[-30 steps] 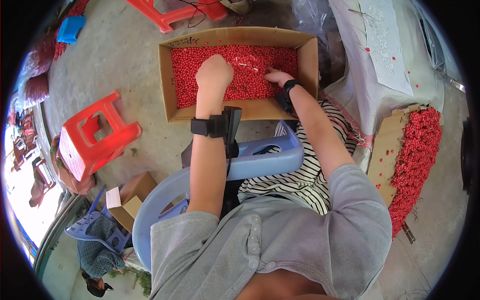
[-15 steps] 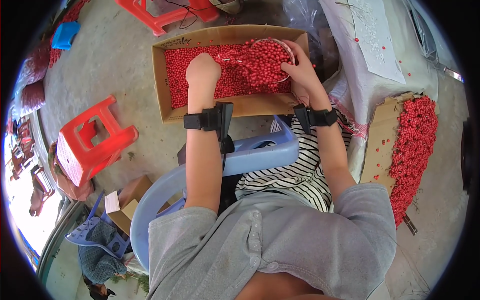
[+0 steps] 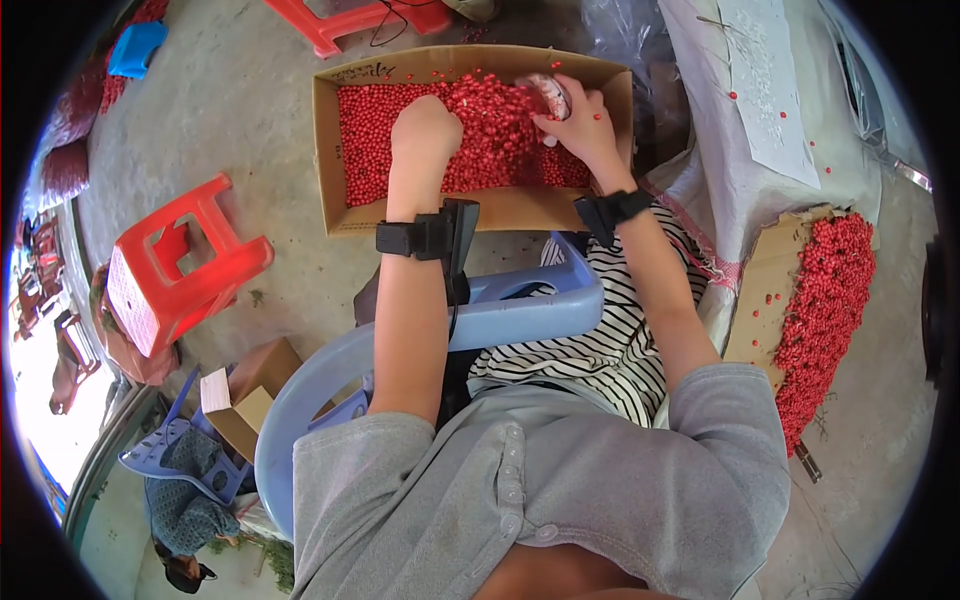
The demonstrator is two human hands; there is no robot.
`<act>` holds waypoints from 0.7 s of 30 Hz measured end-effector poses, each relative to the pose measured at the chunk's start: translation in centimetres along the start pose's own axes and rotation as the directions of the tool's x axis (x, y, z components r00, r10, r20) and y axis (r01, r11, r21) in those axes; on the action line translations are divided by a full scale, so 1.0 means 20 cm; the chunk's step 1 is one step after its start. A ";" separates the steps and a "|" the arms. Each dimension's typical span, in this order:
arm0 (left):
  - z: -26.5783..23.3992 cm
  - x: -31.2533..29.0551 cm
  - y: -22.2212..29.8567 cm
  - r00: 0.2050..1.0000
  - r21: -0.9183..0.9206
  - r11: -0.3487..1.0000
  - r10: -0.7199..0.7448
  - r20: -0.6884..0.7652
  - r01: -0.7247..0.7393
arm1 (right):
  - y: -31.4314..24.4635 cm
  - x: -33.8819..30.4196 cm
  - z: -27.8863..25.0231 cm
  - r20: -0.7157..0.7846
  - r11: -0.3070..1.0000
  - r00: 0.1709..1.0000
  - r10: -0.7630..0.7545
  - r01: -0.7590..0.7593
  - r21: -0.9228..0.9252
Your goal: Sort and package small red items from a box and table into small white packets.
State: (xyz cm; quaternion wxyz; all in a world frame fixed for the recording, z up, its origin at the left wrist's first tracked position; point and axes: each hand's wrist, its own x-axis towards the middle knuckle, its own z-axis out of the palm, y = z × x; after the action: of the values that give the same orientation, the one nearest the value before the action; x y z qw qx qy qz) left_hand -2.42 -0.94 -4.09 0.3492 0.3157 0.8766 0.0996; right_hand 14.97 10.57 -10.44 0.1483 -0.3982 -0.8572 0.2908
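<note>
A long cardboard box (image 3: 480,212) in front of me holds a deep layer of small red berry-like beads (image 3: 372,135). My right hand (image 3: 583,125) grips a small round container (image 3: 551,98), pale with red on it, tipped over to the left above the box. Red beads tumble from it in a blur onto the heap. My left hand (image 3: 426,128) is closed in a fist over the left-middle of the box, back of the hand up. Its fingers are turned away, so whatever they hold is hidden.
A blue plastic chair arm (image 3: 520,318) curves beside me. Red stools stand at left (image 3: 150,290) and at the far side (image 3: 330,30). On the right are a white-covered surface (image 3: 720,130) and cardboard heaped with red beads (image 3: 825,310). Another person (image 3: 190,510) is at lower left.
My right hand has turned the full container over, and its beads have spilled into the box. My left fist stays closed, slightly farther right in the picture. The view has shifted a little.
</note>
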 end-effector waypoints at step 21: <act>-0.02 -0.07 0.04 0.996 0.080 0.997 0.029 -0.079 -0.023 | 0.02 -0.07 -0.15 0.346 0.755 0.931 0.120 -0.312 0.577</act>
State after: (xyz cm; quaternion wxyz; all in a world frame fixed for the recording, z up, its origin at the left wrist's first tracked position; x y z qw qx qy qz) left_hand -1.57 -1.17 -2.79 0.2996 0.3363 0.8891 0.0820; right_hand 17.64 10.87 -8.30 0.1100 -0.3772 -0.6726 0.6271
